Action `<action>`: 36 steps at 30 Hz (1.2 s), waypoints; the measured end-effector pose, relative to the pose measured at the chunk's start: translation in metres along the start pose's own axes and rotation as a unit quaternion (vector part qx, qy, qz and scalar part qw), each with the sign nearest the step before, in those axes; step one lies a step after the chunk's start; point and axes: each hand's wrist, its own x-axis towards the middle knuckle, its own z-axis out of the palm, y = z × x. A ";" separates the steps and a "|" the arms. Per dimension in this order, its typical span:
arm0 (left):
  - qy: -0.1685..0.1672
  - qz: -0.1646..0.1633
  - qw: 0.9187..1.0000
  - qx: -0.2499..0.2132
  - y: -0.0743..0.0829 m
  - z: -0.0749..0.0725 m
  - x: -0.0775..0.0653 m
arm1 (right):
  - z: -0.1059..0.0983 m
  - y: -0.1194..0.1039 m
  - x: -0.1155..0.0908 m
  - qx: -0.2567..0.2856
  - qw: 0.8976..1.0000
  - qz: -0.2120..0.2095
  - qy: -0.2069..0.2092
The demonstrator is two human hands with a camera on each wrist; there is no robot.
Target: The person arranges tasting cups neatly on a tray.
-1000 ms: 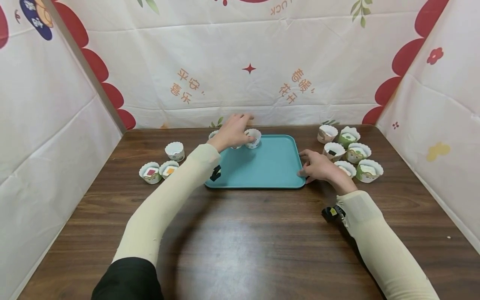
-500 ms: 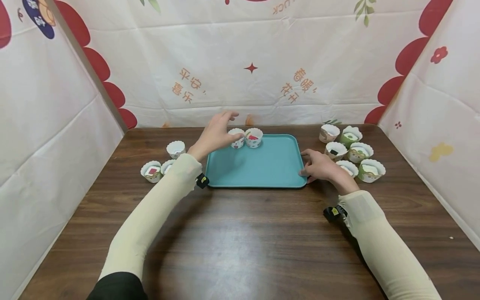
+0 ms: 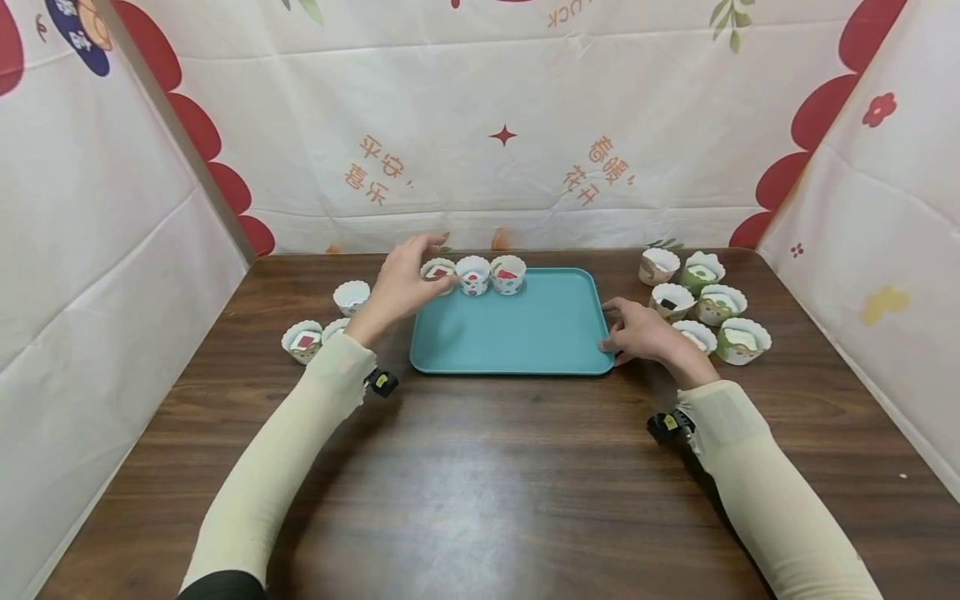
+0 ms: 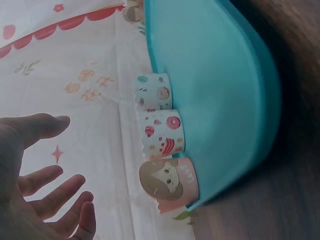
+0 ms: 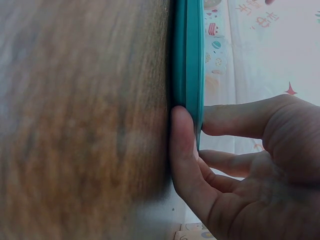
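A teal tray [image 3: 517,329] lies flat on the table, with three paper baking cups in a row at its back left corner. The leftmost cup [image 4: 172,182] is pink with a cartoon face, the middle cup [image 3: 473,277] and right cup [image 3: 508,276] are white with small printed pictures. My left hand [image 3: 405,279] hovers beside the leftmost cup and partly hides it in the head view. Its fingers are loosely spread with nothing between them. At the tray's right edge, my right hand [image 3: 637,332] pinches the rim between thumb and fingers.
Left of the tray stand a white cup [image 3: 351,297], a cup with a red piece [image 3: 303,342] and another cup [image 3: 334,328] partly behind my left arm. Several filled cups [image 3: 720,304] cluster right of my right hand. A printed cloth [image 3: 450,150] walls the back.
My left hand has drawn back leftward from above the cups on the tray, uncovering the middle one and part of the leftmost. The right hand stays on the tray's rim.
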 end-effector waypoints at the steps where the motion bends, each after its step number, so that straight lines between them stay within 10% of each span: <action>1: 0.006 -0.003 1.000 -0.003 -0.001 -0.001 -0.002 | 0.000 0.000 0.000 -0.001 1.000 0.000 0.000; 19: 0.065 -0.052 0.996 -0.012 -0.050 -0.030 -0.038 | 0.002 0.005 0.002 0.002 1.000 -0.007 0.001; 36: 0.020 -0.130 0.991 -0.013 -0.083 -0.047 -0.045 | 0.000 0.003 0.000 -0.004 1.000 -0.013 0.002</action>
